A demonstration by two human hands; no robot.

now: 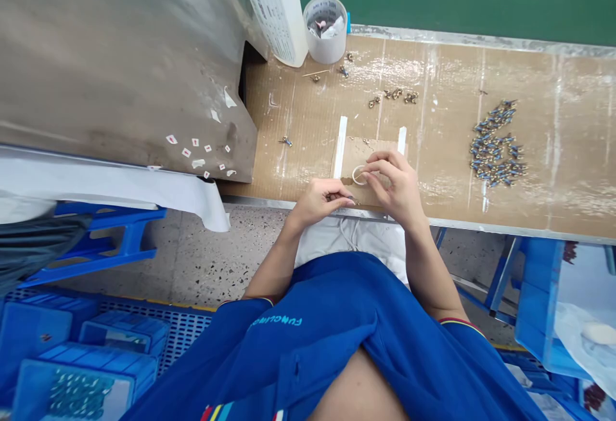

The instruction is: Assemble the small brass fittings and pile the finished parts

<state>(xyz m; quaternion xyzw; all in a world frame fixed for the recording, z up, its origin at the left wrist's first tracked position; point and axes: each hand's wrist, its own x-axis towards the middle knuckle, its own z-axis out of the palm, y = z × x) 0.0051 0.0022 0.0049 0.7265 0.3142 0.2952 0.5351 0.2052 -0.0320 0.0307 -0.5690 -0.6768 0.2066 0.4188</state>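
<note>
Left hand (317,201) nearly closed, thumb and fingertips pinching a small dark metal fitting (350,200) near the front edge of the desk (457,81). Right hand (392,185) half curled, fingertips holding a thin pale ring (355,176) over a taped cardboard sheet (380,148). Blue-and-brass fittings (495,143) lie heaped toward the right end.

A white plastic bottle (275,7) just beside a plastic tub (325,29) — blue crates (36,337) lower down.
</note>
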